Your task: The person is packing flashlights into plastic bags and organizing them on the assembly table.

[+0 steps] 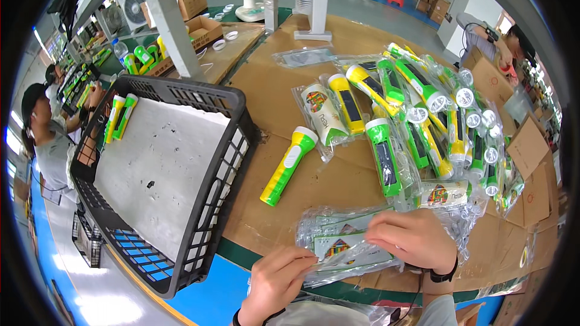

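Observation:
A stack of clear plastic bags with printed cards inside lies at the near edge of the cardboard-covered table. My left hand pinches the left edge of the top bag. My right hand has its fingers closed on the upper right part of that bag; the fingertips are partly hidden. Just beyond the bags lies a single yellow and green flashlight, unwrapped. To the right of it a green flashlight with a dark panel rests in clear wrapping.
At left stands a black plastic crate, lined with a pale sheet, holding two flashlights. A large heap of bagged flashlights covers the table's right side. Cardboard boxes stand beyond it. Co-workers are at the far left and far right.

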Motion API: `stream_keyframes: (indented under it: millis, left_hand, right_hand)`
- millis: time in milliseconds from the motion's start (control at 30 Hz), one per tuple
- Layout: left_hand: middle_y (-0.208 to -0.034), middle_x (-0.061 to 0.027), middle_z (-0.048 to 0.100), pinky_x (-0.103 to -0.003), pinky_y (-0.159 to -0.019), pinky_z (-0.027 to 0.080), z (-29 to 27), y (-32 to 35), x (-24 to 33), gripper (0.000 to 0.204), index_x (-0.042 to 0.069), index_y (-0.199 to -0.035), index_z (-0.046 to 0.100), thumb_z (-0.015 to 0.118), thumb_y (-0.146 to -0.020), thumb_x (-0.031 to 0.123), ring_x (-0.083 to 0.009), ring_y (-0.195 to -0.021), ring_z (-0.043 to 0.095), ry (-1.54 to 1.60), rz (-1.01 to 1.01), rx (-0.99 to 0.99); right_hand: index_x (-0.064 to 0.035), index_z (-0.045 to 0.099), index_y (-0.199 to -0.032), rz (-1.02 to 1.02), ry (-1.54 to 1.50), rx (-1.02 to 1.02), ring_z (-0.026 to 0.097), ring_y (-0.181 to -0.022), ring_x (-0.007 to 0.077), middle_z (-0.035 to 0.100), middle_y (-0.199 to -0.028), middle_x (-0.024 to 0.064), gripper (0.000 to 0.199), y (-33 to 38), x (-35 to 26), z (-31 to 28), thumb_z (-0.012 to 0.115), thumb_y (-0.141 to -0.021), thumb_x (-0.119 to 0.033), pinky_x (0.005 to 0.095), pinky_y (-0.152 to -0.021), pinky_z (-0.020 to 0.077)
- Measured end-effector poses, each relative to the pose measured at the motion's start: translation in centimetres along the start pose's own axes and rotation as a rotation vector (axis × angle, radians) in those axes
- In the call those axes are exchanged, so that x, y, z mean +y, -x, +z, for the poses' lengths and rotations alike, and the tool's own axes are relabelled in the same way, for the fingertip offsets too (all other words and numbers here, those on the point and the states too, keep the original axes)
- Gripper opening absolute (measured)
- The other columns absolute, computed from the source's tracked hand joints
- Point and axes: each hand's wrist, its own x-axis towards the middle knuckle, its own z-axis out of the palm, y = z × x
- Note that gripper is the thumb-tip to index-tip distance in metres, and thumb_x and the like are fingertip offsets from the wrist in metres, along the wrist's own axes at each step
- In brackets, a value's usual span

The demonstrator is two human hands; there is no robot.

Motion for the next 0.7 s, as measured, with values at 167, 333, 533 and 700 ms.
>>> stream_keyframes:
  millis: [167, 333, 533, 700]
  left_hand:
    - [-0.083, -0.0090, 0.065, -0.033, -0.062, 0.049, -0.3, 0.9, 0.6, 0.019, 0.000, -0.080, 0.067, 0.072, -0.063, -0.006, -0.0267, -0.072, 0.062, 0.102, -0.124, 0.148]
    - [-0.079, -0.0092, 0.063, -0.033, -0.061, 0.048, -0.5, 0.9, 0.0, 0.019, 0.000, -0.078, 0.065, 0.072, -0.062, -0.007, -0.0268, -0.071, 0.061, 0.145, -0.173, 0.125]
    - [-0.080, -0.0099, 0.062, -0.034, -0.061, 0.049, -0.9, 1.6, -1.2, 0.021, -0.001, -0.079, 0.064, 0.070, -0.060, -0.008, -0.0276, -0.071, 0.061, 0.234, -0.220, 0.104]
    - [-0.081, -0.0103, 0.063, -0.034, -0.062, 0.050, -0.4, 1.2, -1.6, 0.022, 0.000, -0.079, 0.064, 0.067, -0.058, -0.008, -0.0275, -0.073, 0.063, 0.245, -0.195, 0.060]
  right_hand:
    - [-0.0072, 0.062, -0.094, -0.075, -0.084, 0.059, 0.058, -0.055, 0.0125, 0.057, -0.089, 0.0028, 0.016, -2.1, -5.1, 2.9, 0.065, -0.079, -0.012, 0.0253, -0.043, 0.0451]
    - [-0.0038, 0.063, -0.098, -0.194, 0.064, 0.096, 0.055, -0.053, 0.0106, 0.057, -0.094, 0.0027, 0.027, -3.6, -4.4, 4.5, 0.070, -0.073, -0.011, 0.0237, -0.043, 0.0447]
    - [-0.0058, 0.065, -0.095, -0.434, 0.104, 0.049, 0.056, -0.063, 0.0091, 0.058, -0.098, 0.0033, 0.022, -3.8, -5.2, 5.3, 0.068, -0.074, -0.011, 0.0211, -0.047, 0.0445]
    - [-0.0059, 0.065, -0.096, -0.493, 0.201, 0.092, 0.053, -0.067, 0.0074, 0.057, -0.102, 0.0037, 0.023, -3.6, -5.9, 6.9, 0.064, -0.074, -0.013, 0.0175, -0.052, 0.0422]
